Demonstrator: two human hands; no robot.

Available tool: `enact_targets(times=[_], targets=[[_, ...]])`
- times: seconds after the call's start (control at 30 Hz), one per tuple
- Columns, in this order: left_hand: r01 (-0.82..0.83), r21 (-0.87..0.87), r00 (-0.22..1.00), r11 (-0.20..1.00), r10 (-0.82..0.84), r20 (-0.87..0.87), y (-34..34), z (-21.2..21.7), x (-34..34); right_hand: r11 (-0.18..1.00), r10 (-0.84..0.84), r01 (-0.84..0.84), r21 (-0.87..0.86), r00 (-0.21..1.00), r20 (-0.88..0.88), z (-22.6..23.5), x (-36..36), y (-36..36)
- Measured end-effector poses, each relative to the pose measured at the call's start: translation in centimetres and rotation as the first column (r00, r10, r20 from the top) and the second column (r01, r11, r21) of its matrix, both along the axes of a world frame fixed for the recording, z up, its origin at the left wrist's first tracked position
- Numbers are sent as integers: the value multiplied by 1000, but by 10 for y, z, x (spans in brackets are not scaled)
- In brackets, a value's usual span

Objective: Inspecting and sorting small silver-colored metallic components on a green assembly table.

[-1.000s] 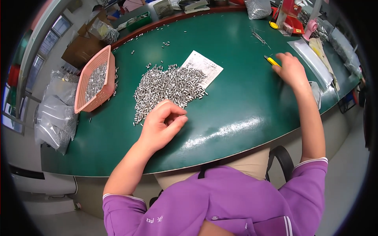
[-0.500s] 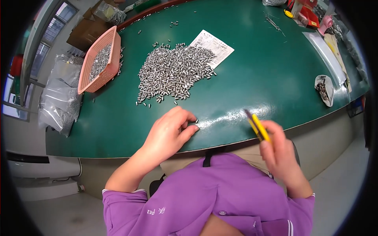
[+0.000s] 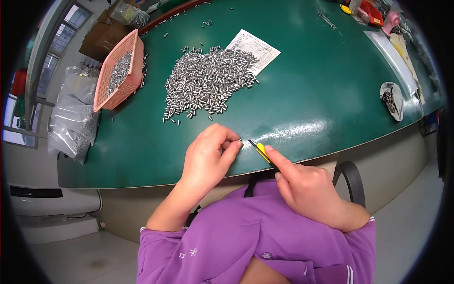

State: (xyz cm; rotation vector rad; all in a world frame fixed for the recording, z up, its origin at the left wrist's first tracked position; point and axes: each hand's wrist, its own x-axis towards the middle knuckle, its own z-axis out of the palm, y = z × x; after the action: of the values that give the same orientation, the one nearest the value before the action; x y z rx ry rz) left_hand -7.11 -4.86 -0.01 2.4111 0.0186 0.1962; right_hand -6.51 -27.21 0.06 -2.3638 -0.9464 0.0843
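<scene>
Between the thumb and forefinger of my left hand [image 3: 211, 154] is a small silver metal pin [image 3: 240, 140], its tip poking out to the right. My right hand [image 3: 309, 187] grips a yellow and black utility knife [image 3: 263, 152], forefinger stretched along its handle. The dark blade points up and left, close to the pin; whether it touches cannot be made out. Beyond my left hand spreads a big heap of similar small silver pins [image 3: 208, 83] on the green table [image 3: 302, 94]. The heap overlaps a printed paper sheet [image 3: 257, 49].
A pink plastic basket [image 3: 136, 71] of pins stands at the left, beside clear bags [image 3: 71, 123] of parts. At the right edge sits a white pouch [image 3: 397, 102] with dark pieces. Red bins [image 3: 371, 14] stand far right; thin wires [image 3: 328, 21] lie nearby.
My right hand has brought the knife leftward, from well apart to beside the pin in my left hand. The left hand has shifted only slightly, still pinching.
</scene>
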Motion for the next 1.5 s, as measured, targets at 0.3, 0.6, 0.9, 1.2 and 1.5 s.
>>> enact_targets(times=[0.3,0.6,0.9,1.2,1.5], targets=[[-18,-71,999,997,16,-33,2,0,1,999,23,-27,23,991,135,-2,2,11],[-39,-100,997,994,32,-64,2,0,2,998,48,-51,41,996,69,-1,6,10],[-14,-140,997,990,3,-79,3,1,2,991,128,-129,-21,991,-34,14,19,9],[-18,-110,998,994,12,-56,2,1,2,996,45,-40,76,997,-67,3,10,9],[-37,-89,997,995,31,-69,2,2,2,995,101,-101,6,990,-100,10,19,7]])
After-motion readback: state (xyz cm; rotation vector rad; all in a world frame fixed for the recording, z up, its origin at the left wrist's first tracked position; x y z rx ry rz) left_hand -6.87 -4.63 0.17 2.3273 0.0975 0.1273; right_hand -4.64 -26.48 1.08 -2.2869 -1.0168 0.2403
